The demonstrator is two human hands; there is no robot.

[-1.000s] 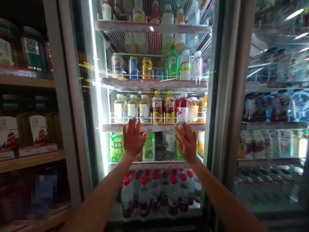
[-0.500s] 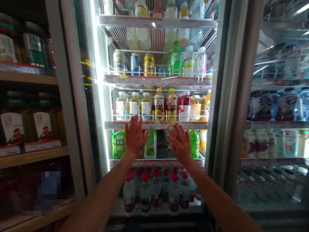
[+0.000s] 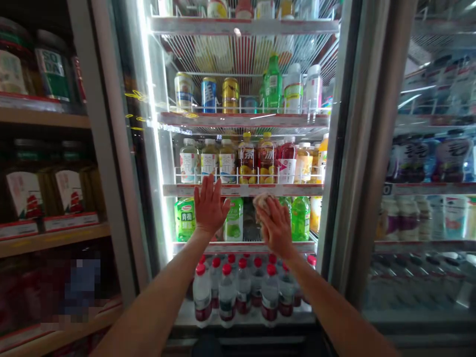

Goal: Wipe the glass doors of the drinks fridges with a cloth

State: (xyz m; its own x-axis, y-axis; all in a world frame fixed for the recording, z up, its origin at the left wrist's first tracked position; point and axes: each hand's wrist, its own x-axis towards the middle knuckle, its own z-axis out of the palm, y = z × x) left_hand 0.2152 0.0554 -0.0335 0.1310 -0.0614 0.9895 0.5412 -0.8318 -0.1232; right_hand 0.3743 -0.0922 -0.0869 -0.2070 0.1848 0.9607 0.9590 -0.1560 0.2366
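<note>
My left hand (image 3: 209, 207) lies flat with fingers stretched upward against the glass door (image 3: 238, 163) of a lit drinks fridge, level with the shelf of green bottles (image 3: 185, 219). My right hand (image 3: 274, 225) presses a crumpled pale cloth (image 3: 261, 201) against the same glass, just right of the left hand, its fingers closed over the cloth. Behind the glass, tea and juice bottles (image 3: 247, 159) stand on the shelf above the hands, and red-capped water bottles (image 3: 243, 292) fill the bottom.
A grey door frame (image 3: 355, 148) separates this fridge from a darker fridge (image 3: 431, 163) on the right. On the left, wooden shelves (image 3: 48, 235) carry jars and boxed goods. Cans (image 3: 208, 94) sit on an upper fridge shelf.
My right hand with the cloth has slid leftward and slightly down along the glass. The left hand stays flat on the door; the view has tilted a little lower.
</note>
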